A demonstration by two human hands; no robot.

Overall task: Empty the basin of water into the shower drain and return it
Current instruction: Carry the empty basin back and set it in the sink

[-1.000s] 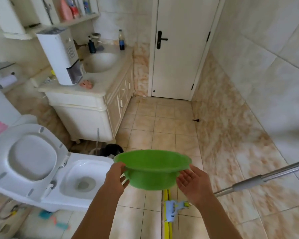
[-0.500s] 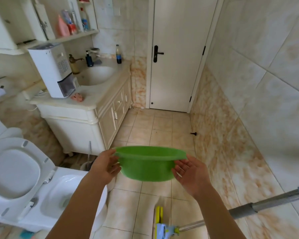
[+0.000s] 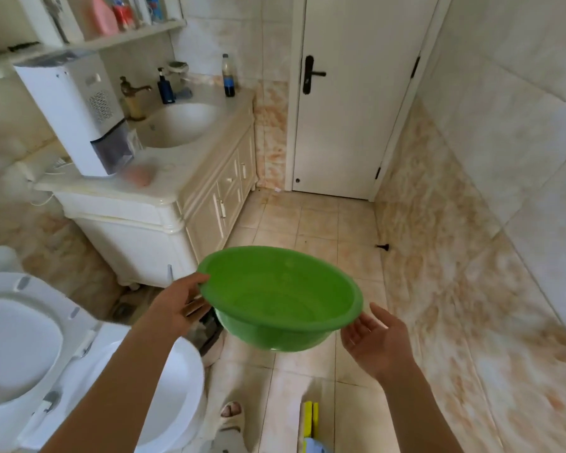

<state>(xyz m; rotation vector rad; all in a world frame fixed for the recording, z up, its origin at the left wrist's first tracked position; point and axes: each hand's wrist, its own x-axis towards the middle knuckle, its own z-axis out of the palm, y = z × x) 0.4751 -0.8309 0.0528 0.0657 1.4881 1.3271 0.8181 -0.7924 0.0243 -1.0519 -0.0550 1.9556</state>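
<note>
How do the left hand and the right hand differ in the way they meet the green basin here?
The left hand holds the green basin at its left rim, thumb over the lip and fingers beneath; the right hand is spread open, palm up, at the right rim, gripping nothing. The left hand shows its back to the camera; the right hand shows its palm. The left hand sits higher in the picture than the right hand. Both are bare and flank the basin above the tiled floor.

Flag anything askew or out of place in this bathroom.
The basin is tilted toward the camera, held at its rim by the left hand; the right hand is open beside it. No spill is visible.
</note>
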